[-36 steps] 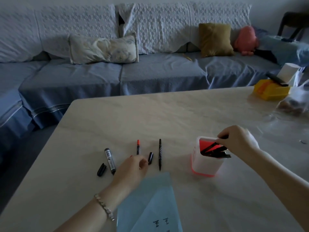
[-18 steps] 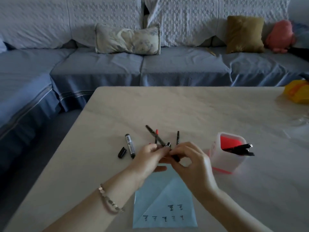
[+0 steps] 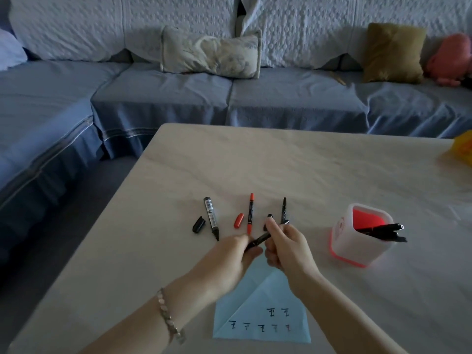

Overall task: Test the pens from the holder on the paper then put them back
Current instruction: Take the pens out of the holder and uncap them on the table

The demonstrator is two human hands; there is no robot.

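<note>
Both hands hold one thin black pen [image 3: 258, 240] above the blue paper [image 3: 263, 312]. My left hand [image 3: 233, 259] grips its lower end and my right hand [image 3: 287, 247] pinches its upper end. The paper carries several written marks. On the table beyond lie a thick black marker [image 3: 211, 218] with its cap [image 3: 198, 224] off, a red-tipped pen [image 3: 250, 213] beside a red cap [image 3: 238, 220], and a thin black pen [image 3: 283, 210]. The white and red holder [image 3: 357, 241] stands to the right with black pens [image 3: 380, 229] leaning out of it.
The pale table [image 3: 255, 162] ends at a left edge that runs diagonally toward me. A yellow object [image 3: 463, 148] sits at the far right edge. Behind the table is a blue covered sofa [image 3: 229, 98] with cushions.
A second ago my right hand was in the holder and my left rested on the table. Both hands now hold a black pen together, which has tilted from pointing up-left to pointing up-right.
</note>
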